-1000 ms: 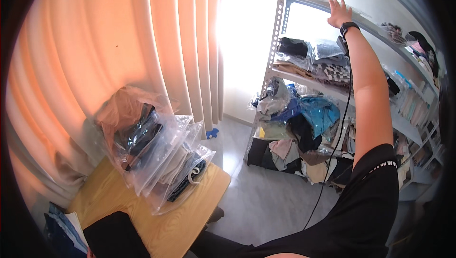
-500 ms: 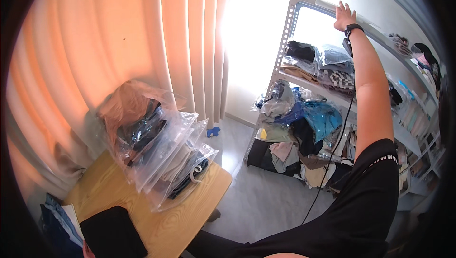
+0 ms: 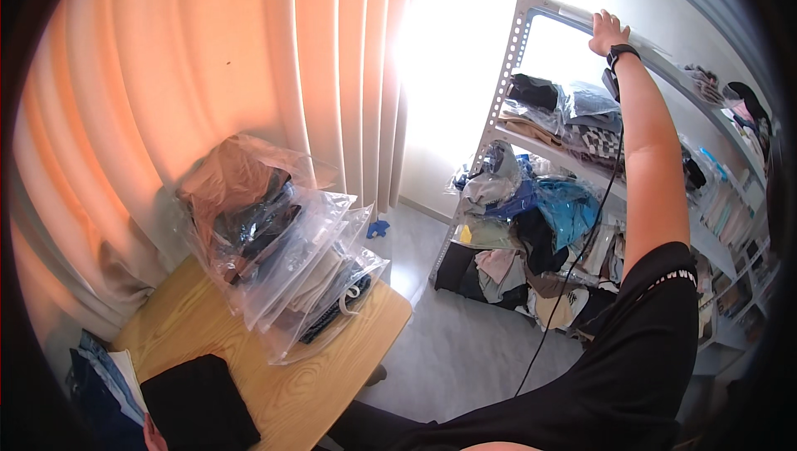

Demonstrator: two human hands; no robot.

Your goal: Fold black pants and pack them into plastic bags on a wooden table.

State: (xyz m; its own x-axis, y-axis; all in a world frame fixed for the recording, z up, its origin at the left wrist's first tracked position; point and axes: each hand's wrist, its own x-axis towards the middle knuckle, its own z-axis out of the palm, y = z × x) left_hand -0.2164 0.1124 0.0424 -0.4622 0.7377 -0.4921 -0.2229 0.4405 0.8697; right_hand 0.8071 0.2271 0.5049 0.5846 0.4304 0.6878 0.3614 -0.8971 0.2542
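Observation:
My right arm reaches up to the metal shelf rack (image 3: 513, 36). There my right hand (image 3: 610, 34), with a dark band on its wrist, lies on the edge of an upper shelf, fingers stretched out and holding nothing. At the lower left, a sliver of my left hand (image 3: 153, 434) shows at the side of a folded black garment (image 3: 199, 401), which it appears to grip over the wooden table (image 3: 365, 343). Most of its fingers are hidden. Farther back on the table lies a stack of clear plastic bags (image 3: 286, 285) with folded clothes inside.
Bagged clothes (image 3: 564, 210) crowd the lower shelves. Folded denim (image 3: 108, 380) sits by the table's left edge. A black cable (image 3: 573, 273) hangs past my right arm. Orange-lit curtains (image 3: 191, 53) stand behind the table. A small blue object (image 3: 378, 229) is on the floor.
The view has shifted slightly, so the table, bags and rack appear a little farther right. My right hand stays on the shelf edge, its fingers slightly closer together.

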